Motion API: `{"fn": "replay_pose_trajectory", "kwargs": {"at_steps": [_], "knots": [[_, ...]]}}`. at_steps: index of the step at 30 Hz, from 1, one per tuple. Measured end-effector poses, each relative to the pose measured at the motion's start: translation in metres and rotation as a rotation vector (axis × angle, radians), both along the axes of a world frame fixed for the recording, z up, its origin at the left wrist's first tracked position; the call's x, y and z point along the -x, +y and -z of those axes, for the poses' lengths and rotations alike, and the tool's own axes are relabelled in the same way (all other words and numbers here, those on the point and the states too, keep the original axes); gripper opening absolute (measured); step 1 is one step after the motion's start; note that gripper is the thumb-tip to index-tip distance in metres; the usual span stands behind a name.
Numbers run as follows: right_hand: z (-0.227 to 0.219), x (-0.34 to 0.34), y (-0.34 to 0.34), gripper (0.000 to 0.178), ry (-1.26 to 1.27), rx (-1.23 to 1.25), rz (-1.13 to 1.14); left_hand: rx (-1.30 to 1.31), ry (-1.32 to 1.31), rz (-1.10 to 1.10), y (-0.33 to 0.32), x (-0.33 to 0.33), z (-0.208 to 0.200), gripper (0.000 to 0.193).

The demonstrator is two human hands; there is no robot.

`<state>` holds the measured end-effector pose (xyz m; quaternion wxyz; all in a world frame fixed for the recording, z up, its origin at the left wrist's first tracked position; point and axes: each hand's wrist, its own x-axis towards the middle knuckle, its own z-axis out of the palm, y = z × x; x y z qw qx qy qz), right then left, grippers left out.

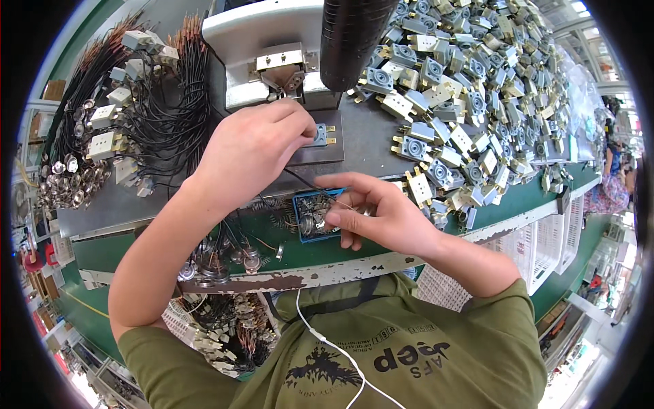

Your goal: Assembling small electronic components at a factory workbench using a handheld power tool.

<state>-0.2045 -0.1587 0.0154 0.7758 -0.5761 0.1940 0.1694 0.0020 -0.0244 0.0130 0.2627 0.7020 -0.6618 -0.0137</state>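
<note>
Black post looms nearest as I watch remotely. Before the press, my left hand partly covers a switch block, grip hidden; its tabs and apparent long axis point right. I'd judge it light, stiff, best held by its sides. Farther from the press, my right hand curls around a black wire.

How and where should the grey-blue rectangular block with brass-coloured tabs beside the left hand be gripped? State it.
Come from above and pinch the grey-blue block across its near and far edges, left of its brass-coloured tabs: likely best, since it lies flat on the grey metal plate and the tabs jut out rightward. The left hand hides its left part.
</note>
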Motion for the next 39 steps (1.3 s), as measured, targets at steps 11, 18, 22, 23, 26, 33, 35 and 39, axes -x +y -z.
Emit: {"fn": "replay_pose_trajectory", "kwargs": {"at_steps": [11, 18, 22, 23, 26, 33, 35, 39], "knots": [[-0.022, -0.021, -0.032, 0.027, -0.370, 0.601, -0.314, -0.191, 0.125, 0.177, 0.037, 0.004, -0.027, 0.019], [-0.013, -0.011, -0.034, 0.039, -0.258, 0.375, -0.017, -0.134, 0.071, 0.046, 0.040, 0.014, -0.030, 0.010], [-0.010, -0.017, -0.032, 0.041, -0.284, 0.537, -0.077, -0.039, 0.095, 0.069, 0.042, 0.007, -0.027, 0.009], [-0.005, -0.020, -0.032, 0.042, -0.299, 0.363, -0.035, -0.034, 0.096, 0.070, 0.041, 0.006, -0.030, 0.009], [0.004, -0.022, -0.030, 0.045, -0.306, 0.129, -0.040, -0.067, 0.076, 0.054, 0.043, 0.004, -0.040, 0.009], [0.004, -0.030, -0.021, 0.048, -0.231, -0.109, 0.044, -0.047, 0.013, 0.040, 0.046, -0.004, -0.045, 0.019], [0.003, -0.029, -0.020, 0.048, -0.227, -0.096, 0.075, -0.063, -0.001, 0.036, 0.046, -0.003, -0.043, 0.019], [0.004, -0.023, -0.010, 0.042, -0.257, 0.320, 0.222, -0.028, 0.034, 0.015, 0.045, 0.000, -0.039, 0.021]]}}
